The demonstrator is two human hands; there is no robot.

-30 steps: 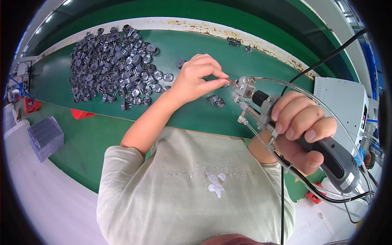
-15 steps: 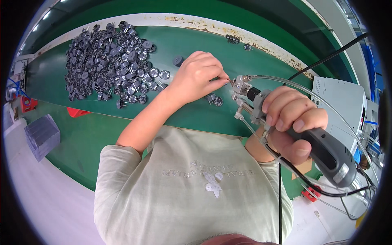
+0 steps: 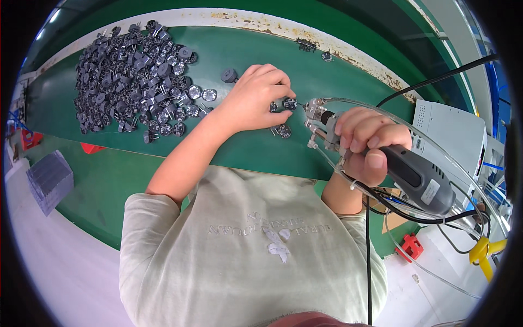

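Note:
My left hand [image 3: 256, 101] is over the green worktop, thumb and forefinger curved around a small round circuit-board part [image 3: 290, 103]. The hand covers some of it, and another dark piece shows between the fingers. My right hand [image 3: 368, 143] is wrapped around a grey electric screwdriver [image 3: 417, 177] with a metal nozzle head [image 3: 315, 113] and a clear tube. The nozzle points left, a short gap from the part. Below my left fingers lies a loose round part [image 3: 283, 131]; a grey round-capped part [image 3: 229, 75] sits beyond the hand.
A big heap of similar parts [image 3: 133, 76] covers the worktop's left. Near the worn white rim [image 3: 239, 18] at the back lie a few dark pieces [image 3: 306, 45]. A light grey machine [image 3: 449, 128] stands at right. Black cables and tubes hang around the screwdriver.
The screwdriver's nozzle has drawn slightly left and away from my left fingertips. My left thumb and forefinger have parted from a tight pinch, and the round part now shows between them.

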